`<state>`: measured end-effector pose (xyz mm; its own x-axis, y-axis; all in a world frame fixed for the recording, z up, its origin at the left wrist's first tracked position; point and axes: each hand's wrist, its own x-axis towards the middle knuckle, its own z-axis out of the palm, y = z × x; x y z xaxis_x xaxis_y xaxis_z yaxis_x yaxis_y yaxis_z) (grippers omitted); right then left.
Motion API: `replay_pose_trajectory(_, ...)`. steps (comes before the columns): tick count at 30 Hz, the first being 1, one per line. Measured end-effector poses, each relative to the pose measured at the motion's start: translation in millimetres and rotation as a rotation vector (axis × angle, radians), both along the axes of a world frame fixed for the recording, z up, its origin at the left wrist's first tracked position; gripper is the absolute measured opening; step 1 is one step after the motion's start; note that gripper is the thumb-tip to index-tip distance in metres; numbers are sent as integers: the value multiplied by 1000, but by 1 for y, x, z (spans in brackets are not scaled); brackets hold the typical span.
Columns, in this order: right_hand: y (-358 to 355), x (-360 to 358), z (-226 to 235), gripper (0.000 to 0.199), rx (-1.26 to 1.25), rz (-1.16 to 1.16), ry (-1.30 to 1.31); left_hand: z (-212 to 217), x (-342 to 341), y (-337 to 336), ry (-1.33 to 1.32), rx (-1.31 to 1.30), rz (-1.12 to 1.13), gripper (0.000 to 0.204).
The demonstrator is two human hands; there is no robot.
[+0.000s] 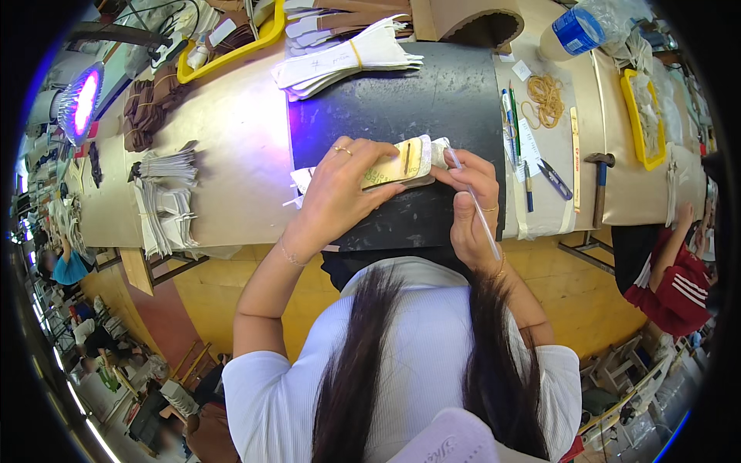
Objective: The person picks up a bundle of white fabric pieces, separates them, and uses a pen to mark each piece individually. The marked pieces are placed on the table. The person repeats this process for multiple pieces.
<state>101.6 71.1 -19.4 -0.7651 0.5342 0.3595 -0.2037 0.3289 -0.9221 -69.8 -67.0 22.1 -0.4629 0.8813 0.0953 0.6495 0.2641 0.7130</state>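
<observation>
My left hand (338, 189) is closed round a pale yellow pattern plate (409, 160) with rounded corners and a narrow slot. Its fingers press from above, and the thumb lies along the near edge. White material (301, 180) sticks out past the plate's left end, partly hidden by my hand. At the right end, the fingers of my right hand (472, 189) touch another white piece (439, 147). That hand also grips a thin, whitish pen-like stick (485, 226), slanting down toward the wrist. Below both hands lies a black work mat (390, 220).
A banded bundle of white pieces (347, 62) lies at the mat's far edge. Right of it are rubber bands (546, 100), pens (517, 123), thread snips (556, 179) and a hammer (600, 185). White stacks (166, 204), brown bundles (143, 116) and a bright lamp (81, 104) stand left.
</observation>
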Motion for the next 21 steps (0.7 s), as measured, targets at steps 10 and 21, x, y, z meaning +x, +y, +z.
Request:
replay_pose_trajectory(10, 5, -2, 1, 26, 201, 36, -109, 32, -40, -65, -500, 490, 350, 54)
replay_pose_trajectory(21, 3, -3, 8, 26, 195, 41, -129, 6, -76, -45, 183, 39, 229, 42)
